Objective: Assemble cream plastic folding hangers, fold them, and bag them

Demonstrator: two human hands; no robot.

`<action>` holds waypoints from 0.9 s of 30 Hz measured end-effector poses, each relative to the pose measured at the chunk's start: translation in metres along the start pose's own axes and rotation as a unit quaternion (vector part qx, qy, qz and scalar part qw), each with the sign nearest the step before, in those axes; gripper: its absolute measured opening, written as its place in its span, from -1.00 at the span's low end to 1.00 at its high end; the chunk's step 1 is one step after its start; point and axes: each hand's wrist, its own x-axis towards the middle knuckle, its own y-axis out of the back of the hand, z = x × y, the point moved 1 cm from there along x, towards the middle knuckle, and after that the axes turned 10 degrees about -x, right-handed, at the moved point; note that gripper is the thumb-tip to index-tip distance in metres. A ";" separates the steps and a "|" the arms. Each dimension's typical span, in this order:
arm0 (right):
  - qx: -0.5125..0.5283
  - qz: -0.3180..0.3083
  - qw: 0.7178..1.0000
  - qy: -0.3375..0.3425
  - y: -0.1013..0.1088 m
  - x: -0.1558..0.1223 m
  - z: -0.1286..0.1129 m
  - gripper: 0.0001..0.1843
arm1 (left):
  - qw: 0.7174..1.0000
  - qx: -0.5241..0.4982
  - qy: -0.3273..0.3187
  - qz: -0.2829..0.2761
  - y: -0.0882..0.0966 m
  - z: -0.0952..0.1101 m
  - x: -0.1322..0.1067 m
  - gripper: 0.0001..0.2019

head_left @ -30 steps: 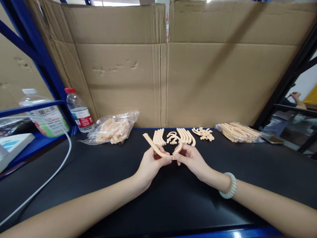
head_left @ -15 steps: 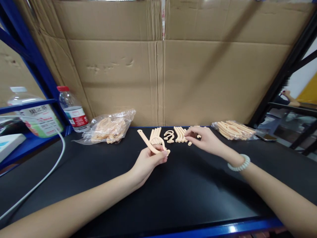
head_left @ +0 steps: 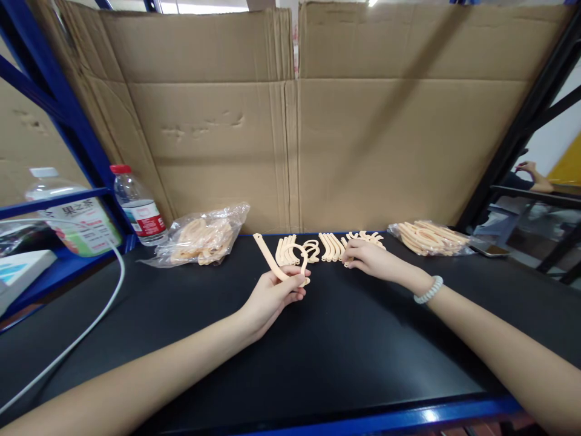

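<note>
In my left hand (head_left: 276,297) are a long, slightly bent beige strip (head_left: 269,255) with a hole at its upper end and a curved, hook-shaped beige piece (head_left: 303,257). Thumb and fingers pinch the two together where they meet at the bottom. My right hand (head_left: 368,260) rests low over the right-hand group of small beige pieces (head_left: 363,237), its fingers curled together; whatever is between the fingertips is hidden. Just left of it lies a row of bent beige strips (head_left: 330,247). Behind my left hand are more strips (head_left: 285,245) and several hook-shaped pieces (head_left: 312,249).
A clear bag of beige parts (head_left: 202,237) lies at left, another bag of strips (head_left: 426,238) at right beside a phone (head_left: 490,249). Bottles (head_left: 144,212), a blue shelf and a white cable (head_left: 102,306) stand left. Cardboard (head_left: 218,139) walls the black table's (head_left: 318,357) back.
My right hand has come down onto the small pieces and its fingers have closed in. My left hand keeps its hold on both pieces, which have tilted slightly. The view has shifted a little.
</note>
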 end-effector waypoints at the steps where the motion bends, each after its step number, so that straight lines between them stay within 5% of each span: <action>1: 0.008 0.017 1.000 -0.003 0.000 0.000 0.000 -0.84 | 1.000 0.000 0.002 0.000 0.001 0.000 0.001 -0.73; 5: 0.052 0.150 0.986 -0.059 0.013 -0.002 -0.004 -0.81 | 0.999 0.014 0.031 0.035 -0.002 0.008 0.002 -0.83; 8: 0.079 0.267 0.953 -0.122 0.029 -0.003 -0.010 -0.83 | 0.997 0.014 0.030 0.076 -0.023 0.023 -0.011 -0.88; 12: 0.181 0.348 0.900 -0.188 0.041 -0.003 -0.022 -0.79 | 0.998 -0.043 -0.037 -0.009 -0.067 0.029 -0.037 -0.94; 15: 0.328 0.325 0.865 -0.197 0.039 -0.005 -0.035 -0.70 | 0.992 -0.074 -0.100 0.022 -0.085 0.017 -0.044 -0.99; 18: 0.462 0.274 0.816 -0.215 0.034 -0.007 -0.049 -0.61 | 0.994 -0.106 -0.027 0.031 -0.084 0.002 -0.040 -0.97; 23: 0.651 0.208 0.692 -0.234 0.025 -0.004 -0.069 -0.63 | 0.994 -0.105 0.019 0.010 -0.058 0.006 -0.034 -0.94; 27: 0.703 0.149 0.649 -0.248 0.015 -0.001 -0.078 -0.76 | 0.996 -0.079 0.020 0.028 -0.032 0.015 -0.027 -0.87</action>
